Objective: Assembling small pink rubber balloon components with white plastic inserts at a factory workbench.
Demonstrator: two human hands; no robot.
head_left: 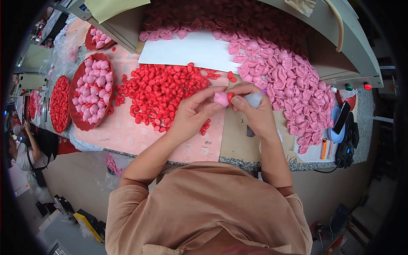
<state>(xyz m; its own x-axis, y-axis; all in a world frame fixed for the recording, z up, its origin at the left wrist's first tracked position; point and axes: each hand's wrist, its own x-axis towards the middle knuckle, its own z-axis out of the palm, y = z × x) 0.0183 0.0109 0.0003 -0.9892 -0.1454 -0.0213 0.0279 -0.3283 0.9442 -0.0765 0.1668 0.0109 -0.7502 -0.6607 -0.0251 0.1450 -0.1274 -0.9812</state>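
My left hand [192, 114] is closed, its thumb and fingers pinching a small rounded pink plastic piece [221, 99]. Against that piece's right side sits a red bean-shaped piece [230, 97], pinched by the fingertips of my right hand [260, 118]. The same hand keeps a small translucent bottle [254, 100] with a purple tip tucked in its fingers. Left of my hands a heap of red bean-shaped pieces [159, 91] lies on pink paper. On the right spreads a large pile of pink shell-like pieces [293, 80].
A red tray [87, 127] at left holds pink-and-red pieces; a second basket of red pieces [59, 104] stands beside it. White paper [182, 53] lies at the back under a grey machine housing [357, 38]. At right are a phone [342, 117], a blue holder [335, 137] and cables.
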